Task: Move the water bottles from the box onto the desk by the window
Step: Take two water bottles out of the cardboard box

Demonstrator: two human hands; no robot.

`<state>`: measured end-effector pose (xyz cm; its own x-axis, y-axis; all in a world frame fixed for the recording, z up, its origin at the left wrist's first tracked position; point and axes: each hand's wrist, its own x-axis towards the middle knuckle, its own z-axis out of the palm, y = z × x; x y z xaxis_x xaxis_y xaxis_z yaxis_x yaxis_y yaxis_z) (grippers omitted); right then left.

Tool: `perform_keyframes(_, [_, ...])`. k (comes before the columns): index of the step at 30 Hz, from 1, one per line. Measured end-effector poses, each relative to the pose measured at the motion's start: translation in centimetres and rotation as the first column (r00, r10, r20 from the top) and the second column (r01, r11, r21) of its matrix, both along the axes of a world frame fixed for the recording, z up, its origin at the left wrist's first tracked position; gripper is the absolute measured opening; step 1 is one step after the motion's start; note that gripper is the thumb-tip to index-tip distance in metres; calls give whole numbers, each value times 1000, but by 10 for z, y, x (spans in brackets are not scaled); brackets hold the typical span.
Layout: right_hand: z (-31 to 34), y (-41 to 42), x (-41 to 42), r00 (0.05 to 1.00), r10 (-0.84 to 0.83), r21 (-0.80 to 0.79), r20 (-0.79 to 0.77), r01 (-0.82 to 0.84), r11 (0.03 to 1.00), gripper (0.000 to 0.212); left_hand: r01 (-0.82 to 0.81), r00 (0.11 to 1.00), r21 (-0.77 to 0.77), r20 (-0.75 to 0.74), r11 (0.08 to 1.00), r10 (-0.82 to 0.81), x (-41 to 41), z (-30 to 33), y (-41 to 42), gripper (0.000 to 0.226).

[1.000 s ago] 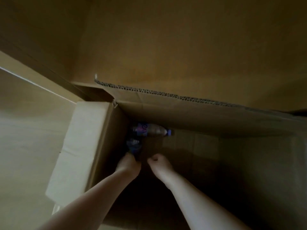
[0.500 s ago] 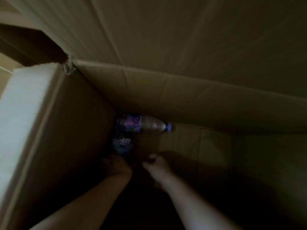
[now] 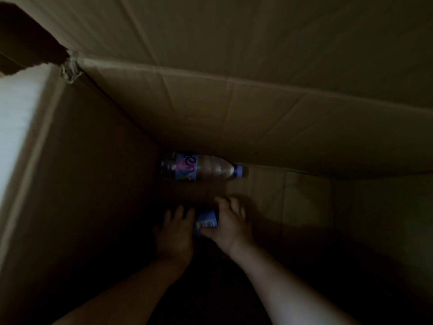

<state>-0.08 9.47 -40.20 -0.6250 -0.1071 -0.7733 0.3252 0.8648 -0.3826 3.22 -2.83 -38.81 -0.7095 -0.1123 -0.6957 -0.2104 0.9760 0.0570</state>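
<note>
Where half a second back only fists hovered short of the nearer bottle, now both down on it deep in the box (image 3: 98, 174). Left hand (image 3: 174, 233): fingers stretched along its left side, touching, not visibly curled. Between the hands, nearer bottle (image 3: 206, 221), label showing, likely lifting next. Right hand (image 3: 228, 224): fingers wrapped over its right side, gripping. Beyond, second bottle (image 3: 201, 168) on its side against the far wall, untouched. Nothing on the desk yet.
</note>
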Motion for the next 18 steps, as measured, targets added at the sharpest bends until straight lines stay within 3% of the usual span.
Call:
perform_keyframes(1, [6, 5, -1, 986, 161, -5, 43, -160, 987, 81, 65, 998, 15, -15, 998, -64, 3, 8, 0, 52])
perform_keyframes(2, [11, 9, -1, 967, 220, -49, 129, -215, 975, 79, 134, 989, 52, -68, 990, -130, 5, 17, -1, 56])
perform_keyframes(4, [21, 14, 3, 940, 153, -155, 305, -110, 982, 76, 287, 948, 91, -168, 954, -269, 3, 28, -5, 67])
perform_keyframes(7, [47, 30, 1, 911, 57, -258, 409, 56, 965, 66, 520, 824, 105, -324, 848, -465, -9, 44, -12, 74])
perform_keyframes(10, [74, 39, 0, 872, -88, -349, 481, 283, 893, 58, 571, 798, 163, -340, 805, -498, -21, 73, -10, 79])
perform_keyframes(12, [83, 35, 4, 885, -242, -297, 397, 373, 879, 67, 401, 887, 179, -320, 898, -332, -24, 95, 0, 80])
perform_keyframes(13, [85, 31, 5, 882, -312, -256, 352, 411, 875, 76, 166, 963, 242, -249, 956, -104, -25, 108, 5, 75])
perform_keyframes(14, [91, 28, 6, 879, -360, -228, 312, 437, 870, 81, -135, 975, 328, -124, 935, 184, -27, 122, 13, 69])
perform_keyframes(15, [99, 25, 7, 883, -380, -199, 277, 439, 876, 80, -450, 877, 415, 37, 791, 479, -31, 134, 22, 62])
perform_keyframes(16, [111, 22, 8, 898, -378, -179, 225, 419, 890, 78, -696, 688, 466, 215, 547, 693, -36, 143, 29, 60])
perform_keyframes(17, [124, 21, 9, 923, -348, -163, 165, 373, 913, 77, -843, 470, 458, 375, 282, 799, -41, 150, 36, 65])
perform_keyframes(18, [135, 20, 11, 949, -296, -165, 111, 312, 936, 78, -904, 301, 418, 469, 92, 830, -43, 152, 39, 70])
